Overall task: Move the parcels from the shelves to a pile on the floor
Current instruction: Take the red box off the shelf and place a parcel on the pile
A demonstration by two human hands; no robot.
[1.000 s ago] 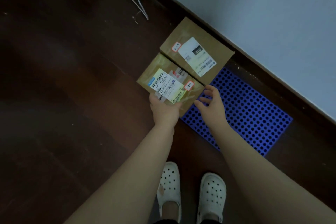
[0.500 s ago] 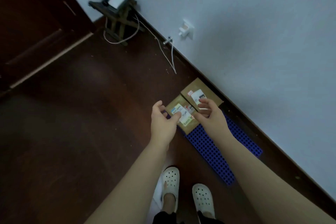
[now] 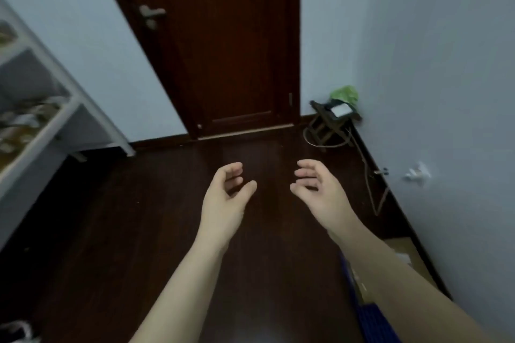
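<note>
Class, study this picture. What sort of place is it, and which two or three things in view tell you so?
Probably a small storeroom or spare room indoors: a dark wooden door, white shelves holding blurred goods at the left, and a cardboard parcel lying by the wall.

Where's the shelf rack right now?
Far left of the head view, the shelf rack stands by the pale wall, left of the dark door.

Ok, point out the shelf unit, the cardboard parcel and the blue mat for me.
shelf unit [image 3: 100, 124], head view, on its white front post.
cardboard parcel [image 3: 398, 245], head view, on its brown top face.
blue mat [image 3: 372, 323], head view, on its perforated surface.
</note>
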